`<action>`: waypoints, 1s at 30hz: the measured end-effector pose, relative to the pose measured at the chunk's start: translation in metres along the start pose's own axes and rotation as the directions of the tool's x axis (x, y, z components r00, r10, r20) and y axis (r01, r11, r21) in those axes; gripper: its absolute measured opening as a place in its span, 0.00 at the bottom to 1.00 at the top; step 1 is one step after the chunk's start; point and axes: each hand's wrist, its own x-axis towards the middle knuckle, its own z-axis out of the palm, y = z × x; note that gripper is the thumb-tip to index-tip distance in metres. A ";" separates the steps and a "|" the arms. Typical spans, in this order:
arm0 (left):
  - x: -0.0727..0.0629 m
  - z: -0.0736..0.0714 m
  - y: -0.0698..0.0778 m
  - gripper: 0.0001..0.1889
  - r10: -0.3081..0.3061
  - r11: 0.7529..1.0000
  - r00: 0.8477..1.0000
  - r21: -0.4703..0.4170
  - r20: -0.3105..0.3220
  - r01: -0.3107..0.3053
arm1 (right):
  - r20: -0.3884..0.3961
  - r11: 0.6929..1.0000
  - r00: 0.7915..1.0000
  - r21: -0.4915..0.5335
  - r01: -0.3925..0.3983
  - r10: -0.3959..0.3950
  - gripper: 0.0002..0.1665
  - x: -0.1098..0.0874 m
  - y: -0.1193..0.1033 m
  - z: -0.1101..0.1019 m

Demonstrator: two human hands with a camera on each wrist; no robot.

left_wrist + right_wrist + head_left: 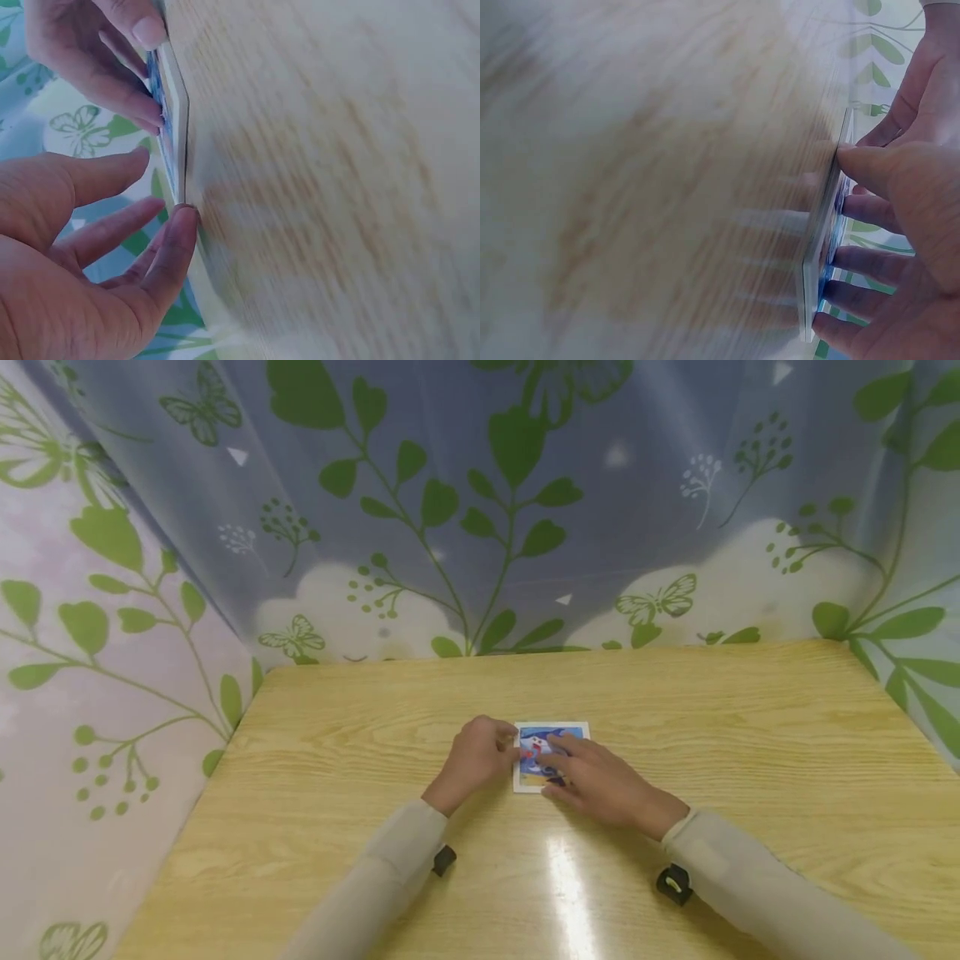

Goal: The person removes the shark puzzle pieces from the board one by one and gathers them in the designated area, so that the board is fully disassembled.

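Yellowish wood-grain tabletop (750, 718) bears a flat, white-bordered picture board (531, 735) near its middle. Your right hand (603, 782) spreads wide over it, fingers resting on the picture; your left hand (477, 754), loosely bent and not closed around anything, touches its left side. Leaf-printed cloth (637, 485) hangs beyond the table's far edge.

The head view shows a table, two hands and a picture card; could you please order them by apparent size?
1. Table
2. Right hand
3. Left hand and picture card: too alike to rank, card partly covered.
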 end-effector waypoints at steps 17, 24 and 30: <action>0.017 0.010 0.001 0.19 -0.073 0.997 0.997 0.006 -0.034 0.073 | -0.038 0.999 0.999 -0.014 0.037 -0.037 0.25 0.000 0.003 0.003; 0.019 0.012 0.004 0.18 -0.102 0.995 0.994 -0.004 -0.049 0.101 | -0.060 0.998 0.997 -0.027 0.054 -0.055 0.24 0.000 0.003 0.003; 0.021 0.012 0.007 0.16 -0.135 0.990 0.989 -0.042 -0.058 0.133 | -0.052 0.998 0.997 -0.030 0.046 -0.048 0.23 0.000 0.003 0.002</action>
